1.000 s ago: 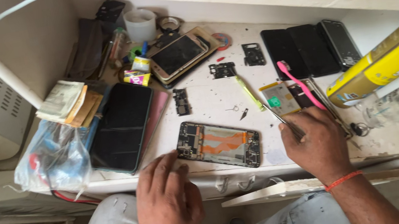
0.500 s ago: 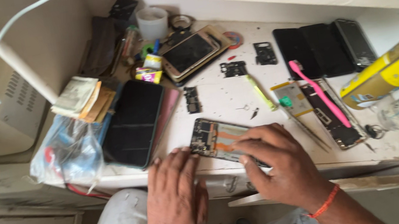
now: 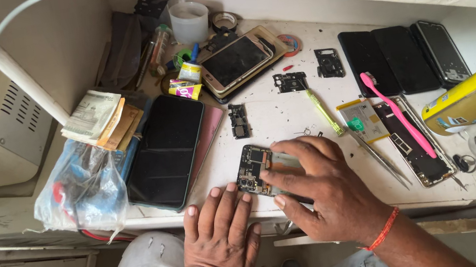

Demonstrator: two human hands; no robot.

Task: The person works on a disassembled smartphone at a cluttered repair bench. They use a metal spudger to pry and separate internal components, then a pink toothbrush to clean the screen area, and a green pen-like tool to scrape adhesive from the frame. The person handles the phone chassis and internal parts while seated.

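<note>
Opened phone (image 3: 255,169), back cover off and circuit board showing, is lying at the bench's near edge, half under the right hand (image 3: 320,194), whose spread fingers are pressing down on it without gripping a tool. At nine o'clock, the left hand (image 3: 220,234) is resting flat and empty just beside it. Judging by this, disassembly is well along: loose black parts (image 3: 289,82) are sitting at twelve o'clock, while the tweezers (image 3: 381,159) and the green screwdriver (image 3: 326,113) are lying unused at two o'clock.
</note>
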